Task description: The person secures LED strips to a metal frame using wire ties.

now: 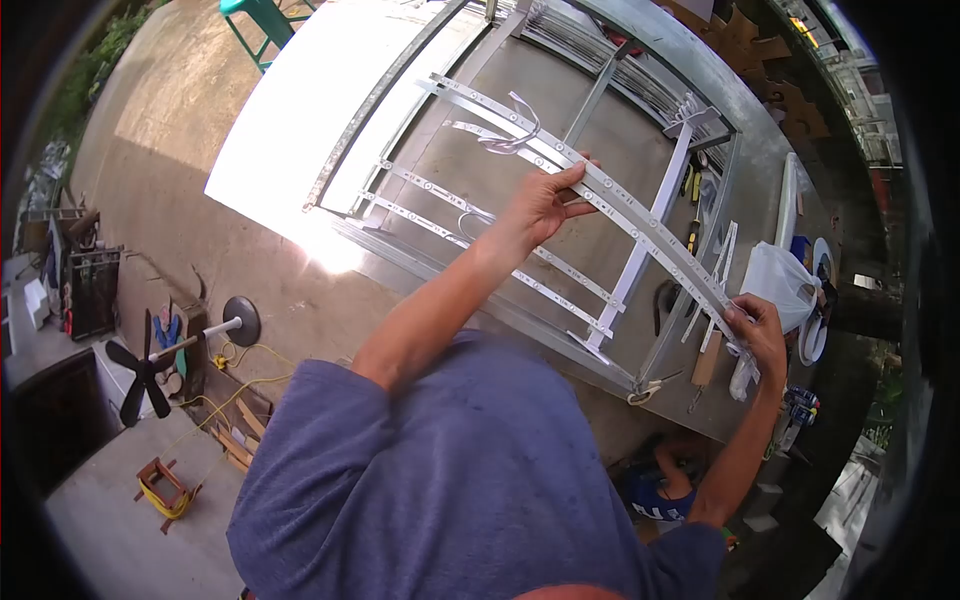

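My left hand is closed around the middle of a pair of long white LED strips dotted with small round lenses. At their near right end, my right hand pinches the same pair, with its fingers bent. White wires dangle in a loop near the far left end of the strips. Below them, two more LED strips lie across a metal frame. A white crossbar runs under the held pair on the right side.
Yellow-handled screwdrivers lie beside the frame, with a white plastic bag farther right. A wooden piece sits near my right hand. At left stand a black-bladed fan and a green stool. Another person is low at right.
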### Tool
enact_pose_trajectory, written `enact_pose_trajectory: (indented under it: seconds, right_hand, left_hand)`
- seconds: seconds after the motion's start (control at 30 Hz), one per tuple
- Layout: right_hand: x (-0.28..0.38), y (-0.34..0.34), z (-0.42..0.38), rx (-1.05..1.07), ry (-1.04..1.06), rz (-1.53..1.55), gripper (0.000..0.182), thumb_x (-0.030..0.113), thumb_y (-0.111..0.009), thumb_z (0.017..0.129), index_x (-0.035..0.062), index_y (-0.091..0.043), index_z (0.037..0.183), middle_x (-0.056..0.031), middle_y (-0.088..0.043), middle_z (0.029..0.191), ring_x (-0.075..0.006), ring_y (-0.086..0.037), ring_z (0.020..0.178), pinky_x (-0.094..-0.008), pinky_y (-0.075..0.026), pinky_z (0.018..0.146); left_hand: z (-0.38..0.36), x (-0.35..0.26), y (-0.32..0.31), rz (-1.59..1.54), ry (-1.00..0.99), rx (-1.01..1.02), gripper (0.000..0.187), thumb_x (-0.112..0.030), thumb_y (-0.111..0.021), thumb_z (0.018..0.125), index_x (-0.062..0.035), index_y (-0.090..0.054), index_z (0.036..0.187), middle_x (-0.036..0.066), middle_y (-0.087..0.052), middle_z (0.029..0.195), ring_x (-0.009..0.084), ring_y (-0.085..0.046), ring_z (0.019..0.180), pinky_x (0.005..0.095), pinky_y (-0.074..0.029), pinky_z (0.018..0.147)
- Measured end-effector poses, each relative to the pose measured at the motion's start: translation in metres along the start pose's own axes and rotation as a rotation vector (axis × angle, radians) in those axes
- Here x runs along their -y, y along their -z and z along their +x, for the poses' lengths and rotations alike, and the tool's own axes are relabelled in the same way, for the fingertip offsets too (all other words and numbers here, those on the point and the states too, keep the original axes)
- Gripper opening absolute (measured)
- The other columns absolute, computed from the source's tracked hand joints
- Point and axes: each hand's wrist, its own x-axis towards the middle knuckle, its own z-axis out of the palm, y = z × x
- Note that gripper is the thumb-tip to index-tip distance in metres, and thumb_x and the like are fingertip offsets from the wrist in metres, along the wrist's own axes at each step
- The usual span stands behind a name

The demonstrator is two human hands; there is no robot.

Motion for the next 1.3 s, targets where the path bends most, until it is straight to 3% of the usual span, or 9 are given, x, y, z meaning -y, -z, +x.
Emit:
enact_pose_trajectory:
  seconds: [0.13, 0.3, 0.53, 0.7, 0.77, 0.8, 0.9, 1.0, 1.3]
  right_hand:
    - [-0.004, -0.007, 0.067, 0.099, 0.054, -0.101, 0.024, 0.021, -0.073, 0.088, -0.0024, -0.071, 0.089, 0.0023, -0.061, 0.072, -0.0071, -0.051, 0.071, -0.0281, -0.042, 0.067]
    - [-0.005, -0.008, 0.121, 0.055, 0.171, -0.354, 0.025, 0.02, -0.071, 0.087, -0.0045, -0.067, 0.082, -0.0006, -0.057, 0.066, -0.0083, -0.049, 0.066, -0.0296, -0.039, 0.061]
    - [-0.019, -0.012, 0.141, 0.156, 0.028, -0.061, 0.022, 0.018, -0.067, 0.092, 0.0009, -0.063, 0.078, -0.0002, -0.056, 0.065, -0.0078, -0.048, 0.061, -0.0274, -0.037, 0.056]
    - [-0.027, -0.008, 0.13, 0.11, 0.126, -0.217, 0.024, 0.022, -0.068, 0.094, 0.0003, -0.065, 0.084, -0.0003, -0.058, 0.068, -0.0078, -0.05, 0.065, -0.028, -0.04, 0.06]
    - [-0.031, -0.01, 0.125, 0.029, 0.214, -0.324, 0.025, 0.023, -0.068, 0.094, -0.0008, -0.066, 0.088, -0.0004, -0.058, 0.07, -0.0081, -0.051, 0.068, -0.029, -0.041, 0.062]
    - [-0.025, -0.008, 0.123, 0.072, 0.145, -0.345, 0.026, 0.025, -0.07, 0.094, -0.0014, -0.068, 0.095, 0.0001, -0.059, 0.072, -0.0089, -0.052, 0.071, -0.0297, -0.042, 0.064]
    - [-0.014, -0.018, 0.109, 0.057, 0.157, -0.125, 0.026, 0.026, -0.071, 0.094, -0.0002, -0.069, 0.096, 0.0016, -0.06, 0.075, -0.0071, -0.052, 0.071, -0.0261, -0.042, 0.064]
    - [-0.01, -0.004, 0.096, 0.162, -0.053, 0.039, 0.025, 0.026, -0.074, 0.095, 0.001, -0.07, 0.096, 0.0034, -0.062, 0.078, -0.0045, -0.052, 0.071, -0.0221, -0.041, 0.065]
    - [0.088, -0.021, 0.078, -0.012, 0.14, -0.068, 0.023, 0.023, -0.073, 0.095, 0.0, -0.071, 0.097, 0.0036, -0.064, 0.079, -0.0046, -0.052, 0.074, -0.0232, -0.042, 0.067]
  left_hand:
    - [-0.003, -0.012, 0.023, 0.034, -0.04, -0.133, 0.03, -0.014, -0.066, 0.099, -0.0036, -0.061, 0.126, 0.014, -0.069, 0.122, 0.0295, -0.068, 0.113, 0.0523, -0.062, 0.091]
    - [0.014, -0.011, 0.038, 0.012, -0.039, -0.321, 0.02, -0.012, -0.065, 0.099, -0.0036, -0.062, 0.117, 0.013, -0.07, 0.115, 0.0295, -0.069, 0.108, 0.052, -0.063, 0.09]
    - [0.016, -0.005, 0.042, 0.104, -0.027, -0.432, 0.019, -0.015, -0.064, 0.1, -0.0009, -0.061, 0.113, 0.011, -0.069, 0.106, 0.027, -0.071, 0.096, 0.0476, -0.064, 0.08]
    - [0.026, -0.004, 0.034, 0.141, -0.049, -0.547, 0.02, -0.012, -0.074, 0.093, 0.0011, -0.064, 0.106, 0.015, -0.071, 0.102, 0.0278, -0.074, 0.088, 0.0407, -0.067, 0.069]
    - [0.031, -0.004, 0.034, 0.149, -0.061, -0.506, 0.023, -0.013, -0.074, 0.093, 0.0012, -0.062, 0.106, 0.014, -0.071, 0.101, 0.0276, -0.074, 0.087, 0.039, -0.067, 0.069]
    - [0.032, -0.003, 0.031, 0.144, -0.079, -0.49, 0.023, -0.013, -0.075, 0.093, 0.001, -0.061, 0.106, 0.014, -0.071, 0.101, 0.0274, -0.074, 0.087, 0.0385, -0.067, 0.069]
    - [0.033, -0.004, 0.023, 0.124, -0.108, -0.427, 0.022, -0.012, -0.074, 0.093, 0.0007, -0.06, 0.104, 0.014, -0.071, 0.099, 0.0266, -0.074, 0.085, 0.0372, -0.066, 0.068]
    - [0.027, -0.01, 0.012, 0.086, -0.131, -0.385, 0.02, -0.011, -0.073, 0.093, 0.0005, -0.061, 0.104, 0.014, -0.071, 0.098, 0.0269, -0.074, 0.083, 0.0367, -0.065, 0.065]
    - [0.019, -0.074, 0.013, 0.05, -0.304, -0.283, 0.022, -0.017, -0.076, 0.092, -0.0049, -0.062, 0.104, 0.009, -0.07, 0.101, 0.0235, -0.07, 0.085, 0.0372, -0.06, 0.066]
